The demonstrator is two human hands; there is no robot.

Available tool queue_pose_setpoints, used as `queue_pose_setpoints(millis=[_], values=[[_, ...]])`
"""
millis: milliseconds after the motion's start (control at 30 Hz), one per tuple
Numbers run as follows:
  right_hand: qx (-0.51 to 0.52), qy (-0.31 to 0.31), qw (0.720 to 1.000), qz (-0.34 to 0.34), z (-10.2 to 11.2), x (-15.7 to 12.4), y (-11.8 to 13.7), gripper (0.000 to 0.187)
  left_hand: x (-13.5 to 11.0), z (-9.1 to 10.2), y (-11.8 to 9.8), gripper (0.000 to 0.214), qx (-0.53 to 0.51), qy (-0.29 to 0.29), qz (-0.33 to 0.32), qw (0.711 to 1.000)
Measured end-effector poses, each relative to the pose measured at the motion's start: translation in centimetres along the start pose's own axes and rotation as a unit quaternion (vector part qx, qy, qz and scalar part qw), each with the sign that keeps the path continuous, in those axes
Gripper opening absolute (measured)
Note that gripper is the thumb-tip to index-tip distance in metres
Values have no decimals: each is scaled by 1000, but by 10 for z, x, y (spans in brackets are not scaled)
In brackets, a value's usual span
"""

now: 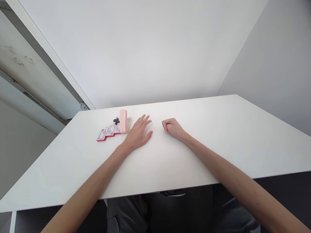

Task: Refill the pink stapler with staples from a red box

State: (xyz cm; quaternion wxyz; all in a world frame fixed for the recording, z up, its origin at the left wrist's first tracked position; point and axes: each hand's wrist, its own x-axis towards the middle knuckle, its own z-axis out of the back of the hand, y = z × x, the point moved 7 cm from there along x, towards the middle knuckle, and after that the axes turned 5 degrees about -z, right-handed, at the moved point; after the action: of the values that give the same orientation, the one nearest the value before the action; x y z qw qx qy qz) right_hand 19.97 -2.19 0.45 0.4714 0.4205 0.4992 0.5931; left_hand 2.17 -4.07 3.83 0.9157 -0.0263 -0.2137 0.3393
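My left hand (139, 132) lies palm down with its fingers spread, just right of a pink stapler (123, 120), and holds nothing. My right hand (173, 127) is closed in a fist over the white table, thumb side toward the left hand; nothing shows in it. Left of the stapler, several small red-and-white boxes (111, 130) form a stepped row. A black binder clip (116, 120) sits behind them. Partly hidden by the stapler and my left hand is a beige flat piece (129, 122) with a small printed label.
The white table (155, 174) has its front edge close to my lap. A white wall (150, 51) rises behind it, and a grey wall (272, 74) stands on the right. At the left is a frame-like panel (31, 61) beyond the table's edge.
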Motion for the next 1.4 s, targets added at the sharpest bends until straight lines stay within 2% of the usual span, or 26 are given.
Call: queue_pose_setpoints(millis=[233,500,967,1167,1400], values=[[-7,29,1000,3,-4,-6,4,4,-4,1,3,50,-28,47,45,997],[-20,38,999,-1,-6,-5,8,6,-7,-1,12,55,-42,70,83,993],[-36,42,998,6,-8,-1,8,10,-8,0,20,57,-60,79,94,991],[-43,37,998,7,-8,0,5,14,-8,-1,25,59,-65,98,121,986],[-45,38,998,8,-8,1,4,14,-8,-4,27,58,-61,107,116,986]])
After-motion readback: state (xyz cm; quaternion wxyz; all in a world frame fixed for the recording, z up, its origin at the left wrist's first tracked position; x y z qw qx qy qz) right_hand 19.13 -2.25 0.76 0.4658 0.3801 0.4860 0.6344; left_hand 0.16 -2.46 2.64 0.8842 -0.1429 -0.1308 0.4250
